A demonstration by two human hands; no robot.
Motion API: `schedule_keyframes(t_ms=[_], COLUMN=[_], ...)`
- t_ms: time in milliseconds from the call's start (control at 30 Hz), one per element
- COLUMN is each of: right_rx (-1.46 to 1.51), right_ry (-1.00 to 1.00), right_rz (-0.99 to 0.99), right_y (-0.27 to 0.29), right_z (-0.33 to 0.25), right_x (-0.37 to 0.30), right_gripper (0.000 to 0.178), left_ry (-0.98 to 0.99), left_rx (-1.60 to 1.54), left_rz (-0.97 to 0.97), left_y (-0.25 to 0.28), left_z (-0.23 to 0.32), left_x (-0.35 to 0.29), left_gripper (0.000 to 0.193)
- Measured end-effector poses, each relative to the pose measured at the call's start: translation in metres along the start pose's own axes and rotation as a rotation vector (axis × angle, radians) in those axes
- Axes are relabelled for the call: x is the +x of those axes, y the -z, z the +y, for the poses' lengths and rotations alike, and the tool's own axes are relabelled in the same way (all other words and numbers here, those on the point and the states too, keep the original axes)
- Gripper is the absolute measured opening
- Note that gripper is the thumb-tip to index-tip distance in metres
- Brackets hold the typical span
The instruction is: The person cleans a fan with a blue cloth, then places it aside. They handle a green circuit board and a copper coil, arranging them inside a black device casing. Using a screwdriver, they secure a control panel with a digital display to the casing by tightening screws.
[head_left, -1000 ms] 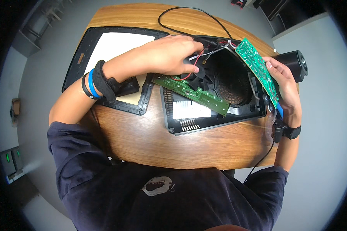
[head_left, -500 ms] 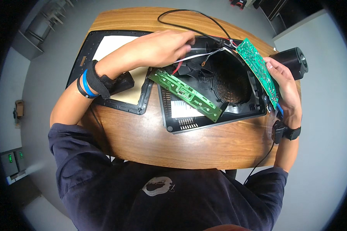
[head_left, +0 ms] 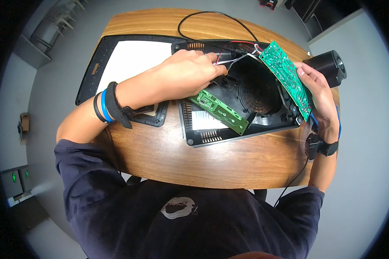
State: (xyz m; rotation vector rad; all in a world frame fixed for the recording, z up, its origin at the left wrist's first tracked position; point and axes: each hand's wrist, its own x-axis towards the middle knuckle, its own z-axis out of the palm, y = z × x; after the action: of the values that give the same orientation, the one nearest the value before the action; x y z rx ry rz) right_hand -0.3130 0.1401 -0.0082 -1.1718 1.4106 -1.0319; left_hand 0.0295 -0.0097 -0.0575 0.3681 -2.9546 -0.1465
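At the near side, bare wooden table [head_left: 160, 162] lies in front of a shallow black casing [head_left: 229, 137]. A narrow dark green board [head_left: 220, 113] lies slantwise across the casing, its upper end hidden by the left hand [head_left: 192, 71]. That board looks light, thin and stiff, and likely brittle if bent; its long edges seem the best place to hold it.

The left hand hovers over the casing with bent fingers, close to a white wire [head_left: 231, 61]; whether it pinches anything I cannot tell. The wires look soft and easily pulled loose at their ends.

The right hand [head_left: 316, 84] grips a larger light green board [head_left: 285, 80] by its right edge, thumb on the soldered face. The board is tilted up at the casing's right side. It is probably light and rigid, with prickly solder points, so an edge grip suits it.

Farther off, a flat black panel [head_left: 88, 73] with a pale sheet sits left, a black cylinder [head_left: 328, 67] right, and a black cable [head_left: 212, 11] loops at the back.
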Motion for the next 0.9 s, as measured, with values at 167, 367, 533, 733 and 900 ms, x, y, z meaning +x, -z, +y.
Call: schedule_keyframes(t_ms=[167,367,533,733,900], right_rx=[0.029,-0.018,-0.020,0.016,0.011], right_ry=[0.000,0.010,0.008,0.007,0.007], right_rz=[0.020,-0.009,-0.004,-0.041,-0.040], right_y=[0.011,0.011,0.004,0.006,0.004], right_z=[0.005,0.009,0.005,0.005,0.003], right_x=[-0.005,-0.004,0.000,-0.001,0.000], right_gripper=[0.037,0.037,0.038,0.041,0.041], left_ry=[0.030,-0.006,0.017,0.217,-0.083], left_rx=[-0.049,-0.417,-0.659,-0.883,-0.620], left_rz=[0.086,0.076,0.022,-0.401,-0.360], left_y=[0.027,0.053,0.061,0.058,0.019], left_z=[0.002,-0.023,-0.061,-0.081,-0.107], left_x=[-0.006,-0.019,-0.021,-0.007,0.014], left_gripper=[0.021,0.022,0.018,0.037,0.044])
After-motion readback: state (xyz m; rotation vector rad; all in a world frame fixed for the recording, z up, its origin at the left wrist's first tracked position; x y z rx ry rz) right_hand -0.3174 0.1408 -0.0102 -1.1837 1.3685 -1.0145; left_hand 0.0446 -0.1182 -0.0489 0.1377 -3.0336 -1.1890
